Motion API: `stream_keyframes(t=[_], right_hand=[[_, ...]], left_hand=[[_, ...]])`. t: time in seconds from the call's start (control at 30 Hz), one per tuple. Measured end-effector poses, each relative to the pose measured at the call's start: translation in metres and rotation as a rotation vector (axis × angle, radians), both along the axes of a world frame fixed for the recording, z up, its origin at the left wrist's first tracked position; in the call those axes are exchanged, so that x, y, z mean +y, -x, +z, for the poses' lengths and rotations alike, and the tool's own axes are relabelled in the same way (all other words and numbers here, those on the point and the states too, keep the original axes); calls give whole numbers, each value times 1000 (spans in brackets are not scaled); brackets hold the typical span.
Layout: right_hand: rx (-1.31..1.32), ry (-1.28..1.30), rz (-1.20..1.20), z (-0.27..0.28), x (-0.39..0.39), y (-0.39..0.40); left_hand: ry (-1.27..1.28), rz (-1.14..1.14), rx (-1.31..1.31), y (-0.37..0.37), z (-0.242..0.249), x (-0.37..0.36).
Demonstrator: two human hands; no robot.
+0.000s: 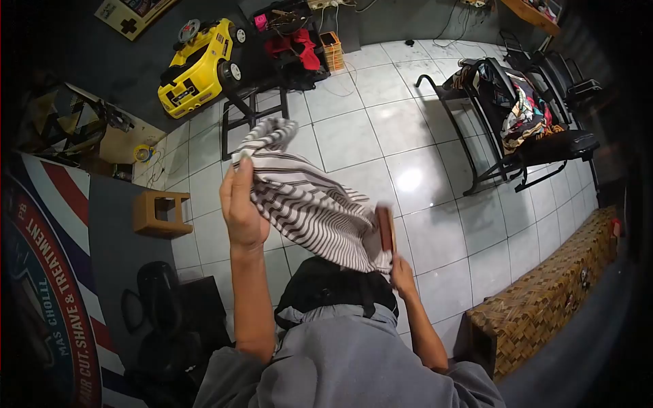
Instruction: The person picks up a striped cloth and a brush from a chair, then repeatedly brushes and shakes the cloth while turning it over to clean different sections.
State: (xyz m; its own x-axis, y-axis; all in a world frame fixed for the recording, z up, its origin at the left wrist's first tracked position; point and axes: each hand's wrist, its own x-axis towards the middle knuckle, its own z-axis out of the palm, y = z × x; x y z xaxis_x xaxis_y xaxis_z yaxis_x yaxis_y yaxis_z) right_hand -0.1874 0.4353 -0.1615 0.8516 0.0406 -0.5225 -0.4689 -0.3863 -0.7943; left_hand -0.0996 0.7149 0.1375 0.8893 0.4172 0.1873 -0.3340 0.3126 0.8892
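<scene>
A black-and-white striped cloth (313, 204) hangs stretched between my two hands, above the tiled floor and in front of my waist. My left hand (243, 204) is raised and closed on the cloth's upper left end, with the fingers pointing up. At the cloth's lower right end, my right hand (401, 275) is closed round the handle of a brush (386, 228) with a reddish-brown body. The brush stands upright against the cloth and is slightly blurred.
A yellow toy car (201, 68) is at the upper left, near a black metal frame (235, 122). A brown stool (163, 213) stands at the left. Black chairs (558, 146) holding colourful cloth are at the right, above a woven-pattern bench (544, 299).
</scene>
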Motion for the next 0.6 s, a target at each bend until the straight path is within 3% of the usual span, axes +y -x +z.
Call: stream_keyframes(t=[0.07, 0.13, 0.2, 0.23, 0.3, 0.37, 0.47, 0.53, 0.6], right_hand=[[-51, -293, -141, 52, 25, -30], [8, -879, -228, 134, 50, -58], [-195, -836, -208, 164, 78, -73], [-437, -681, -130, 148, 93, -81], [-483, -550, 145, 132, 110, -87], [-607, -233, 394, 107, 121, -83], [-331, 343, 603, 28, 98, -55], [-173, 440, 597, -80, 54, -29], [-35, 467, 711, -123, 14, -8]], left_hand=[[-42, -38, 38, -1, -2, -2], [-86, -31, 48, -3, -3, -5], [-142, -16, 45, -5, -2, -6], [-145, -19, 39, -4, 0, -4], [-359, -39, 21, 0, 2, 0], [-370, -27, -2, 3, 3, 7], [-264, 15, -111, 10, 6, 20], [-181, 18, -143, 15, 6, 28], [-45, 42, -173, 17, 3, 35]])
